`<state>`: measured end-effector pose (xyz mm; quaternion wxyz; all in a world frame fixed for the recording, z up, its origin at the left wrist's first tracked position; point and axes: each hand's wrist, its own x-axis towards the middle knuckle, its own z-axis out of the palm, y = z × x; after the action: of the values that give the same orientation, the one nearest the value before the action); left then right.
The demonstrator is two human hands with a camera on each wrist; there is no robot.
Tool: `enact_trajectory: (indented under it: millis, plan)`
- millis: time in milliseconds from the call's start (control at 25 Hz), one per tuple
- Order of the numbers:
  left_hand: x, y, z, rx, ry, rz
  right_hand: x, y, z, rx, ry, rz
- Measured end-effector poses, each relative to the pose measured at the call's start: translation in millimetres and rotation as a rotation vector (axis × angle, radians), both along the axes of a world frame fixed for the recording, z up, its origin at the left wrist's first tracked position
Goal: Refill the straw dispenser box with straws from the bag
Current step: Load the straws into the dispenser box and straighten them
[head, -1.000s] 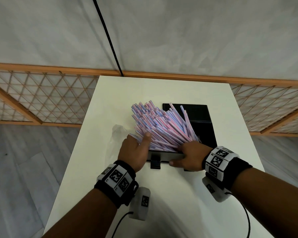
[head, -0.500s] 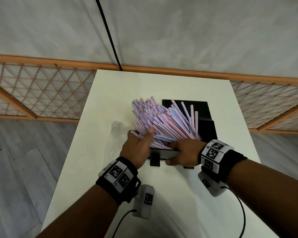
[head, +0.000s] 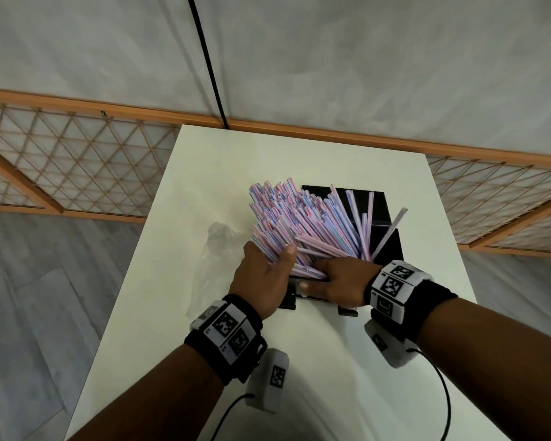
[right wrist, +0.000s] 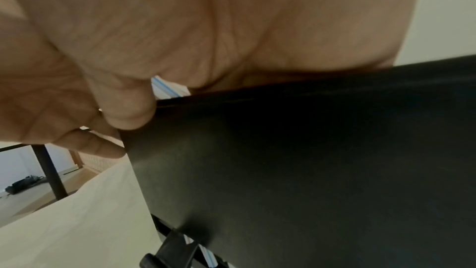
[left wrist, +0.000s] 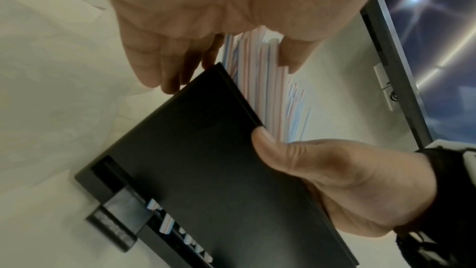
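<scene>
A thick bundle of pink-and-blue striped straws stands tilted in the open top of the black dispenser box, fanning up and to the left. My left hand grips the bundle's lower end, thumb on top; in the left wrist view the straws sit between its fingers and thumb. My right hand holds the box's front wall, thumb pressed on the face and fingers hidden over the rim. Several straws lean loose to the right inside the box.
A crumpled clear plastic bag lies on the white table left of the box. The box's dispensing slot shows a few straws at its foot. A wooden lattice railing runs behind the table.
The bundle has sunk lower and spread; several straws have slipped free and now lean to the right in the box. Both hands have stayed at the box's front.
</scene>
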<state>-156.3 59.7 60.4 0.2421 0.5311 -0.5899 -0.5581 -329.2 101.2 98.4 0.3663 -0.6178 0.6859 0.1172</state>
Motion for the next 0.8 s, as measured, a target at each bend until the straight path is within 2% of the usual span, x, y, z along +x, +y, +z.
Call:
enact_trajectory:
  millis: [200, 280, 360, 440, 560, 640, 800]
  plan:
    - [2.9, 1.6, 4.4, -0.082, -0.113, -0.051, 5.8, 4.9, -0.7, -0.006, 0.054, -0.03]
    - [3.4, 0.3, 3.5, -0.109, -0.135, -0.024, 3.0, 8.9, 4.6, -0.064, 0.085, 0.006]
    - [4.8, -1.0, -0.2, -0.158, -0.17, -0.018, -1.5, 17.5, 12.2, -0.172, 0.031, 0.003]
    - [4.5, -1.8, -5.0, -0.205, -0.206, -0.037, -10.9, 30.4, 20.9, -0.312, -0.029, -0.064]
    - [3.3, -2.1, -7.8, -0.226, -0.192, -0.028, -38.7, 43.1, 35.6, -0.424, 0.068, -0.336]
    - [2.8, -2.3, -8.4, -0.207, -0.176, -0.009, -53.9, 40.7, 37.0, -0.381, 0.181, -0.491]
    - [2.5, -1.0, -9.2, -0.158, -0.197, -0.018, -52.2, 14.6, 14.4, -0.201, 0.253, -0.524]
